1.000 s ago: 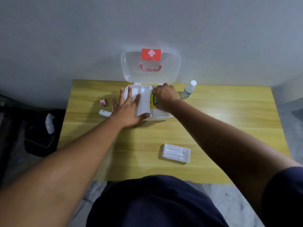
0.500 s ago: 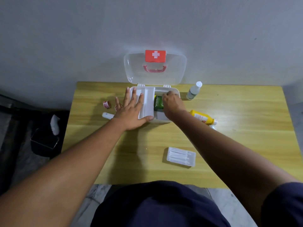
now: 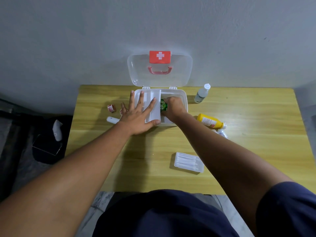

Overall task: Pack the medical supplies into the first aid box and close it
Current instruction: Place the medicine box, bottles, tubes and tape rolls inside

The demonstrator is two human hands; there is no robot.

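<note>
Barely moved, right grip (image 3: 172,108) clasps green packet (image 3: 163,105) beside the tray (image 3: 155,115) under flat left grip (image 3: 136,117).

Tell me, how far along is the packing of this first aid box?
Early stage. Done: the lid stands open. In hand: the right hand holds a green pack inside the box, while the left hand lies flat on its white tray. Left on the table: yellow bottle, clear bottle, swab case, tape roll, white tube; then closing.

One head-worn wide-angle view — looking forward and down over the wooden table (image 3: 256,151), close — toward the far-edge wall.
</note>
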